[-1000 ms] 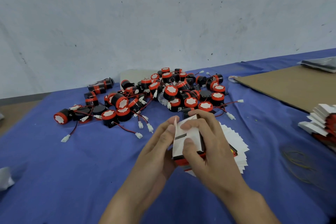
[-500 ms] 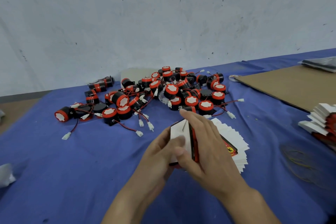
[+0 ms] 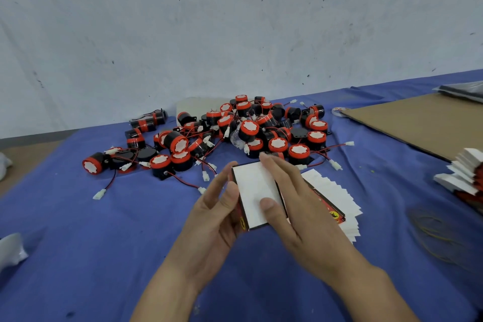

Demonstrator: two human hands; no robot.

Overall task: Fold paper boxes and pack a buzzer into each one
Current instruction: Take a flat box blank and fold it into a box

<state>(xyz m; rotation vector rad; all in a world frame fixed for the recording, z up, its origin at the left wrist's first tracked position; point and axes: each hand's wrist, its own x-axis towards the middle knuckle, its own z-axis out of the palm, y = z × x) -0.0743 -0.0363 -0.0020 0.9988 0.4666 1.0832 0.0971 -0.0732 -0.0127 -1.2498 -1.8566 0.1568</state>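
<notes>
The left hand (image 3: pixel 217 213), at the centre of the frame, cups the left side of the paper box (image 3: pixel 254 191), its thumb against the box's dark edge and its palm under the near corner. The right hand (image 3: pixel 298 206) lies over the box from the right with fingers nearly straight along the far edge and the thumb pressing flat on the white panel. It presses and does not clench. The box sits between both hands, apparently lifted just off the table (image 3: pixel 104 243). Whether a buzzer is inside cannot be told.

The thumb bears on the middle of an unsupported panel, so too much pressure could dent the panel or collapse the box flat again. The left hand's hold is also shallow, and a twist from the right could slip the box out of it.

Directly under the right hand, a fanned stack of flat blanks (image 3: pixel 337 198) spreads toward the right. A dragging wrist would scatter it. Above the hands lie the buzzers (image 3: pixel 248 128) in a heap, red-capped, with red and black leads crossing. Pulling one out will likely tug its neighbours along.

At the upper right lies a cardboard sheet (image 3: pixel 418 125). A second stack (image 3: pixel 465 172) of white blanks sits at the right edge, with loose rubber bands (image 3: pixel 439 238) below it.
</notes>
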